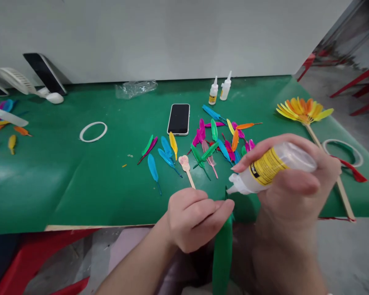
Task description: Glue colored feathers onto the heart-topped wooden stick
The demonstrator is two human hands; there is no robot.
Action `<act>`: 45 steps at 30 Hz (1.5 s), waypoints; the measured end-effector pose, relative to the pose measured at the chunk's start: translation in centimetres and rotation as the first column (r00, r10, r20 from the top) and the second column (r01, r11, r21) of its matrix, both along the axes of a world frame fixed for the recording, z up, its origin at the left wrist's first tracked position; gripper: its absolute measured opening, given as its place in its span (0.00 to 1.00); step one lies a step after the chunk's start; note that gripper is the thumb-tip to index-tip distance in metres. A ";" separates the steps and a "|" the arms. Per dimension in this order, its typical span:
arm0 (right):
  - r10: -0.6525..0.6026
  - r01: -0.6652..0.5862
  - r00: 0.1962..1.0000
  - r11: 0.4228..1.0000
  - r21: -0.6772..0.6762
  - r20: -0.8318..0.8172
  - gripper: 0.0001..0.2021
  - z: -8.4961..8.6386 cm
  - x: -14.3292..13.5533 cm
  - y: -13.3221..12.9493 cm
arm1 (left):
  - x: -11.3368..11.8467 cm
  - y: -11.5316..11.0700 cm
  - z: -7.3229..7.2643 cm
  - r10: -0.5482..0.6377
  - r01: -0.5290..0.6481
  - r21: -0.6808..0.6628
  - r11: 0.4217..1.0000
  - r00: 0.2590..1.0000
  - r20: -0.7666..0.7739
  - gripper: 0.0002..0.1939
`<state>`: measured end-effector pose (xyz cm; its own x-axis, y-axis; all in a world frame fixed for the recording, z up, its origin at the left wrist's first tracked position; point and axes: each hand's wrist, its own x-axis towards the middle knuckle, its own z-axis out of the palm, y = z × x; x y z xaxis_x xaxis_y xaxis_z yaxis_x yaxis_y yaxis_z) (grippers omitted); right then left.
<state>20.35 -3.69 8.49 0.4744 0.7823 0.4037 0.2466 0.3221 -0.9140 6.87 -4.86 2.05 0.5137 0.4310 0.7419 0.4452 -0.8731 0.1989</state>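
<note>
From where I stood, the two hands were near each other but apart, each closed on something of its own. The left hand point(199, 219) pinched a large green feather point(223, 258) between its fingers close to the quill end, and the vane hung from that pinch towards the person, past the near edge of the green surface point(104, 184). The right hand point(295, 184) was wrapped round a yellow-labelled squeeze bottle point(267, 166), tipped so that its nozzle pointed down at the quill, just above the left fingertips; I couldn't tell whether it touched.

Right beyond the left hand lay a wooden stick point(186, 166) with a pinkish, rounded head, its lower end hidden behind the knuckles. Small loose feathers point(209, 151), green, pink, blue and orange, were strewn ahead of both hands. Farther off, beyond them, were a phone point(178, 119) and two small bottles point(213, 96) standing upright. To the right of the right hand lay a yellow-and-orange feather flower point(304, 112) on a long stick, near a white ring point(359, 157) and a red tassel point(353, 170).
</note>
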 end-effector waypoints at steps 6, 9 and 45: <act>0.061 -0.061 0.997 0.998 0.008 0.049 0.21 -0.4 0.2 0.1 | 0.6 -0.5 -0.4 0.033 -0.004 -0.147 0.989 0.979 0.201 0.08; 0.048 -0.047 0.997 0.999 -0.008 0.056 0.22 -0.5 0.1 0.2 | 0.9 -0.6 -0.4 0.040 -0.001 -0.170 0.986 0.973 0.225 0.10; 0.381 -0.395 0.703 0.911 0.115 -0.600 0.25 -1.4 3.0 2.9 | 1.0 0.9 -1.7 -0.140 0.140 0.015 0.990 0.989 -0.042 0.06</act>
<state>23.39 -0.82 7.10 0.2630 0.9567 0.1248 -0.4941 0.2447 -0.8343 7.84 -3.92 0.36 0.5981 0.3393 0.7261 0.3258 -0.9307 0.1666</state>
